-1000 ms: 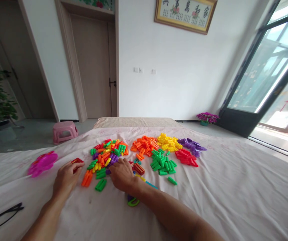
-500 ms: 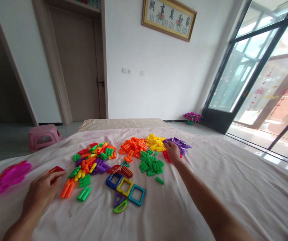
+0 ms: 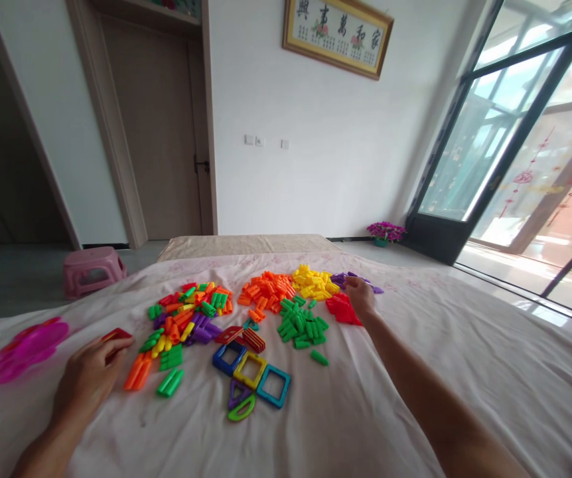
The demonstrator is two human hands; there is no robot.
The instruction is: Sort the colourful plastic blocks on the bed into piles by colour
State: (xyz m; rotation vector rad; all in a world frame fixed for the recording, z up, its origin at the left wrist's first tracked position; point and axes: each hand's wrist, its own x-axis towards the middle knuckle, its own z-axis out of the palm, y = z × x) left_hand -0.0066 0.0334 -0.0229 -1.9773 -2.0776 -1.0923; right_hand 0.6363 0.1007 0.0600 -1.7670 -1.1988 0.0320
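Note:
On the left, my left hand [image 3: 87, 375] pinches a red piece [image 3: 117, 334] beside the mixed-colour pile [image 3: 194, 309]. My right hand [image 3: 360, 295] reaches to the purple pile [image 3: 350, 275] with its fingers closed; whatever they hold is too small to tell. Just left of that hand lie red pieces [image 3: 340, 309] and yellow pieces [image 3: 313, 282]. Orange pieces [image 3: 269, 289] and green pieces [image 3: 300, 325] form separate heaps in the middle. Nearer me, blue, yellow and light-blue square frames [image 3: 273, 386] touch a purple triangle [image 3: 239, 393] and a green half-ring [image 3: 242, 409].
Everything lies on a pale, wrinkled cloth [image 3: 346, 411]. A magenta flower-shaped tray [image 3: 27, 352] sits at the far left. Behind are a pink stool [image 3: 94, 272], a door [image 3: 151, 133], a potted flower [image 3: 385, 232] and a glass door on the right.
My right hand has moved a little to the right over the purple pile, and more of the red pieces shows. My left hand still holds the red piece; the view has shifted slightly.

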